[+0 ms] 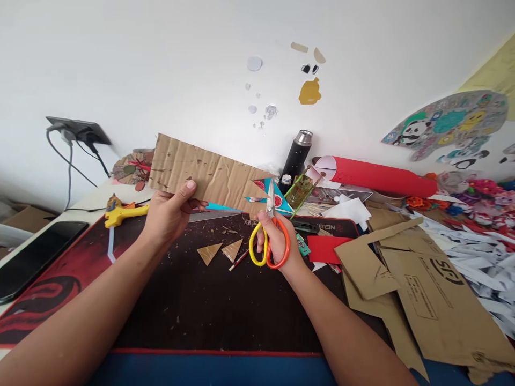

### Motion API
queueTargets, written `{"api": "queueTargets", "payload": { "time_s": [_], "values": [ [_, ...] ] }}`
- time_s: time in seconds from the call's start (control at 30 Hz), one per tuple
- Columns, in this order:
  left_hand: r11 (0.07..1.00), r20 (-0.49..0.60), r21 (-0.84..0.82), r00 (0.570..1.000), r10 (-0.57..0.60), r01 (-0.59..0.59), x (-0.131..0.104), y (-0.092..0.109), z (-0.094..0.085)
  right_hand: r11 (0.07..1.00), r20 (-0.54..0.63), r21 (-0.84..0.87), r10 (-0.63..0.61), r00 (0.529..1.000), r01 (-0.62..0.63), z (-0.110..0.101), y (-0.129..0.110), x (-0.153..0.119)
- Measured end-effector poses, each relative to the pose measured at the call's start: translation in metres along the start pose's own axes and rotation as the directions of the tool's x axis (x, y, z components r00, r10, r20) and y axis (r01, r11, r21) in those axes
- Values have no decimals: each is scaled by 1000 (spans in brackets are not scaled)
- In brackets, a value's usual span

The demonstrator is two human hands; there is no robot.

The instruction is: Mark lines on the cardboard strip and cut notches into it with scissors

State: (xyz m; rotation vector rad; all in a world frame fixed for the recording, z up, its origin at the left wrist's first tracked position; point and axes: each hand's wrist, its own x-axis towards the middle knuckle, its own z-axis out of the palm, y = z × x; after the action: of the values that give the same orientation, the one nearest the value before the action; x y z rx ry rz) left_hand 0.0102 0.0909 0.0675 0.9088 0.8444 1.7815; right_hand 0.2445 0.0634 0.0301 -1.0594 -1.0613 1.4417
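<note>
Two hands clamped: left hand (pixel 171 212) grips cardboard strip (pixel 201 174), right hand (pixel 277 241) grips scissors (pixel 269 236) cutting its end

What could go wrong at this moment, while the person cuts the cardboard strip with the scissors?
1. The left hand grips the cardboard strip only at its lower edge, well away from the scissors; the long strip may bend or twist, so the cut could run crooked.
2. The right hand cuts in the air above the mat; the freed piece may drop among the two cut triangles and scraps.
</note>
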Motion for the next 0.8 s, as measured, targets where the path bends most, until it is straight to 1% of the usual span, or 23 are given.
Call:
{"api": "queueTargets", "payload": {
  "time_s": [0.13, 0.23, 0.33, 0.43, 0.67, 0.8],
  "values": [
    [1000, 2, 10, 1000, -10, 10, -1, 0, -1, 999, -51, -7, -39, 998, 39, -1, 0, 1],
    [1000, -30, 2, 999, -27, 27, 1, 0, -2, 999, -51, -20, -32, 998, 31, -1, 0, 1],
    [998, -64, -5, 996, -58, 58, 3, -1, -3, 999, -35, -24, -22, 999, 21, -1, -1, 1],
    [995, -75, -8, 992, -97, 97, 6, -3, -5, 999, -23, -24, -30, 999, 29, 0, -3, -1],
    [972, -88, -27, 968, -236, 235, 12, -9, -9, 997, 45, -46, -61, 997, 63, 3, -9, -8],
    [967, -103, -35, 961, -255, 253, 13, -10, -11, 998, 68, -29, -57, 996, 59, 4, -10, -8]
  ]
}}
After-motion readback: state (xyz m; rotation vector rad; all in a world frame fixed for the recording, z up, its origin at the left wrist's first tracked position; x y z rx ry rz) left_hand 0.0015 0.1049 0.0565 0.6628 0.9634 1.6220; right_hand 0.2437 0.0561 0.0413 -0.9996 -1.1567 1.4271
